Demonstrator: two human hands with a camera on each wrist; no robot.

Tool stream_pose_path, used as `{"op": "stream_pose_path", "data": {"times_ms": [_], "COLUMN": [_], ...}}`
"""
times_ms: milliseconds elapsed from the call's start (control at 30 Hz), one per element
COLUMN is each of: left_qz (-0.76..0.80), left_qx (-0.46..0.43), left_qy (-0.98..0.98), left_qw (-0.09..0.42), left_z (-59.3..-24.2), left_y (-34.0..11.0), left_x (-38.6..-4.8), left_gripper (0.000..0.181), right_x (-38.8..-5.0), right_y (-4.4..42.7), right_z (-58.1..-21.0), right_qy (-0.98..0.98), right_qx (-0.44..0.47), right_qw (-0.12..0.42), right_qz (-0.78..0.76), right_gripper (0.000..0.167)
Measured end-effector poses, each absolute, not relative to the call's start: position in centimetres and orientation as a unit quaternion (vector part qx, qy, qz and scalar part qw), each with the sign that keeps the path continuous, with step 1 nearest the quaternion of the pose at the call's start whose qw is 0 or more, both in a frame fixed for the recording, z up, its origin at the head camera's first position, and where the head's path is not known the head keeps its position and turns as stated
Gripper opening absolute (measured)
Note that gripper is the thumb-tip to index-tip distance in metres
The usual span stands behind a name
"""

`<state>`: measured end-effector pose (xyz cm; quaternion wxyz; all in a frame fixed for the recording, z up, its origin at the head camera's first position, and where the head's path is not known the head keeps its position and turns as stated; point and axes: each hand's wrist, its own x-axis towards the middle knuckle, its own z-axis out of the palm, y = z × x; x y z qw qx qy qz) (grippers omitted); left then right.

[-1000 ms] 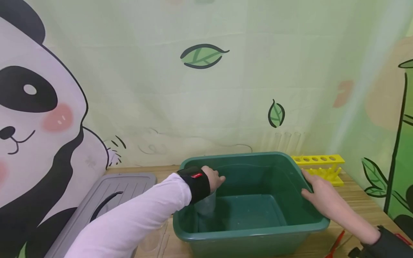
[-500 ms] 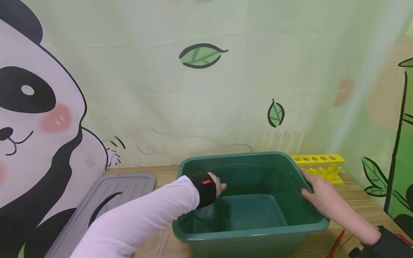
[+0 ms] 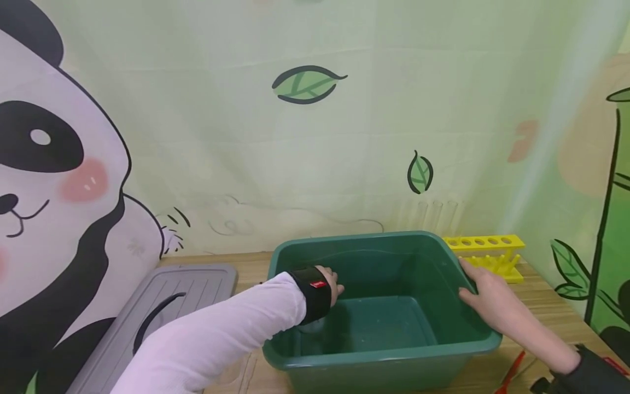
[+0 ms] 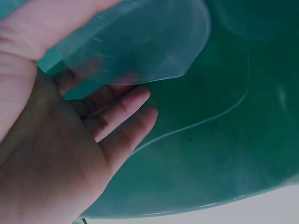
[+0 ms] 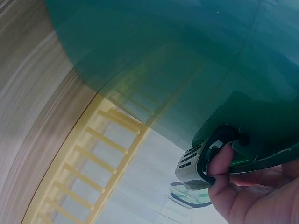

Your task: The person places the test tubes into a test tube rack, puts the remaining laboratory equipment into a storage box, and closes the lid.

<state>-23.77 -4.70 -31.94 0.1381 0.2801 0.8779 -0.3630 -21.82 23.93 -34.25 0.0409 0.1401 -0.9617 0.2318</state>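
A deep green plastic tub (image 3: 389,355) stands on the table. My left hand (image 3: 331,282) reaches down inside its left part, the wrist strap hiding much of the view. In the left wrist view, the left thumb and loosely curled fingers (image 4: 124,109) lie around the rim of a clear graduated beaker (image 4: 154,51); two fingers show through its wall. Only a faint bit of the beaker (image 3: 311,328) appears below the wrist in the head view. My right hand (image 3: 487,298) grips the tub's right rim. Beside its thumb is a black-and-silver slotted piece (image 5: 189,170).
A yellow test tube rack (image 3: 497,257) stands behind the tub on the right, with several clear tubes (image 3: 437,216) by the wall. A grey lid (image 3: 197,284) with a black cord lies left. A red tool (image 3: 512,372) lies on the table (image 3: 546,295) at front right.
My left hand has moved lower and slightly right into the tub, taking the beaker down with it; the beaker is now mostly hidden. The right hand keeps its place on the rim.
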Motion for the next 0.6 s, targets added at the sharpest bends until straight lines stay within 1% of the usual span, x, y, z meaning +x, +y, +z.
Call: {"op": "stream_pose_path", "data": {"times_ms": [167, 333, 400, 500, 567, 600], "left_qz": [-0.404, -0.375, -0.393, -0.447, -0.47, -0.467], "left_qx": [0.303, 0.317, 0.332, 0.345, 0.346, 0.341], "left_qy": [0.853, 0.863, 0.851, 0.821, 0.808, 0.811], "left_qw": [0.133, 0.121, 0.107, 0.084, 0.078, 0.084], "left_z": [-31.8, -31.6, -31.6, -31.7, -31.8, -31.9], "left_y": [-4.8, -5.1, -5.1, -5.1, -5.1, -5.0], "left_x": [-23.8, -23.4, -23.1, -22.8, -22.6, -22.7], "left_gripper": [0.058, 0.037, 0.03, 0.031, 0.036, 0.039], "right_x": [-21.8, -21.9, -22.0, -22.0, -22.0, -22.0], "right_y": [23.9, 24.0, 24.0, 24.1, 24.1, 24.1], "right_z": [-34.2, -34.0, -34.0, -34.0, -34.1, -34.1], "right_qy": [-0.962, -0.962, -0.962, -0.962, -0.962, -0.962], "right_qx": [0.145, 0.146, 0.144, 0.144, 0.144, 0.145], "right_qw": [0.045, 0.044, 0.042, 0.038, 0.035, 0.035], "right_qz": [0.229, 0.228, 0.227, 0.227, 0.228, 0.229], "right_gripper": [0.059, 0.059, 0.06, 0.06, 0.06, 0.059]}}
